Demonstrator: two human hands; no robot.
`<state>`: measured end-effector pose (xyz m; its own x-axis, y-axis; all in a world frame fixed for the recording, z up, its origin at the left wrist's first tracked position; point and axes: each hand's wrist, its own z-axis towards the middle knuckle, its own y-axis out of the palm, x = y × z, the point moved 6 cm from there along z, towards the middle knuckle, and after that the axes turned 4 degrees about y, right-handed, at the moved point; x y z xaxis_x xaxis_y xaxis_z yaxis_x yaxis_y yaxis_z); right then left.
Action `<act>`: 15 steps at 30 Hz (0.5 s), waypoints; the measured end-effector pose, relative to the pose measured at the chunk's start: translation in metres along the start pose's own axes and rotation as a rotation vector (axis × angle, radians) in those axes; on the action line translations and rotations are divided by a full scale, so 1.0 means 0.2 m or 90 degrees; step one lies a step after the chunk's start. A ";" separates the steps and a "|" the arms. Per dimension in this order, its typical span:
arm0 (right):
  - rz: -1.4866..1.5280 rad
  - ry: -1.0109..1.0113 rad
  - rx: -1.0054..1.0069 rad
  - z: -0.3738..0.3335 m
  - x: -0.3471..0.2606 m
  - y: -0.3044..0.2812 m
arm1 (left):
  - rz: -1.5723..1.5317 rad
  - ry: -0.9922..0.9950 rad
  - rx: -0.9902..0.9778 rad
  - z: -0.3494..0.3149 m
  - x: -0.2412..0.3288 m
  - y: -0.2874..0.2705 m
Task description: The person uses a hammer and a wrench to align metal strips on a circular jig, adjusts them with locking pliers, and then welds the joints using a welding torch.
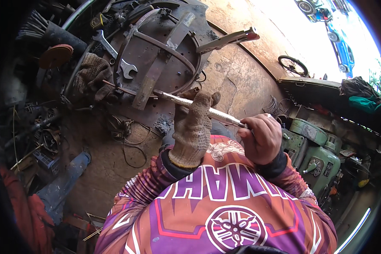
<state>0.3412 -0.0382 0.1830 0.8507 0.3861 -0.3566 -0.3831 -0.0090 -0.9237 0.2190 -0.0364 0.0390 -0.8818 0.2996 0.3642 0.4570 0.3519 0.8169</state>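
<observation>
Nearest is the person's purple and orange long-sleeved shirt (pixel 178 216). Just beyond it, the left hand (pixel 194 127), in a knitted work glove, has its fingers curled around a silver metal tool (pixel 224 116) with a knurled handle. The bare right hand (pixel 261 137) has thumb and fingers clamped together at the tool's narrow right end. The tool lies slantwise in front of the chest, its left end reaching farther out, over the near edge of a dark metal worktable (pixel 154 111); whether that end touches anything there cannot be told.

On the near left, beside the person, is a blue trouser leg (pixel 67 186). On the right, about level with the hands, stands a green machine (pixel 324 167).

Farther out, a flat bar (pixel 144 91) lies across a round metal frame (pixel 154 40) on the worktable. To its left are a second knitted glove (pixel 91 74) and an open-ended spanner (pixel 113 54). Far right, a bicycle wheel (pixel 293 65) lies on the ground, and beyond it, in bright light, is a blue vehicle (pixel 343 48).
</observation>
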 end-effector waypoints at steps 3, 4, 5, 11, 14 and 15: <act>0.087 0.095 0.002 -0.02 0.03 0.02 | 0.113 0.011 0.007 -0.01 -0.03 -0.02; 0.138 0.166 -0.018 -0.04 0.05 0.04 | 0.148 0.026 -0.005 -0.01 -0.04 -0.03; 0.156 0.176 -0.023 -0.05 0.07 0.05 | 0.183 0.042 -0.014 -0.02 -0.05 -0.05; 0.580 0.545 -0.235 -0.19 0.23 0.18 | 0.382 0.102 -0.058 0.00 -0.01 -0.01; 0.581 0.442 -0.303 -0.17 0.32 0.21 | 0.258 -0.164 0.032 -0.03 -0.01 0.02; 0.631 0.432 -0.331 -0.17 0.33 0.26 | 0.402 -0.041 -0.095 -0.03 0.03 0.06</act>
<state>0.3889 -0.0443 0.1068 0.3588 -0.5278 -0.7698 -0.8941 -0.4312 -0.1211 0.2189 -0.0361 0.0544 -0.4386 0.4623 0.7706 0.8595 -0.0346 0.5099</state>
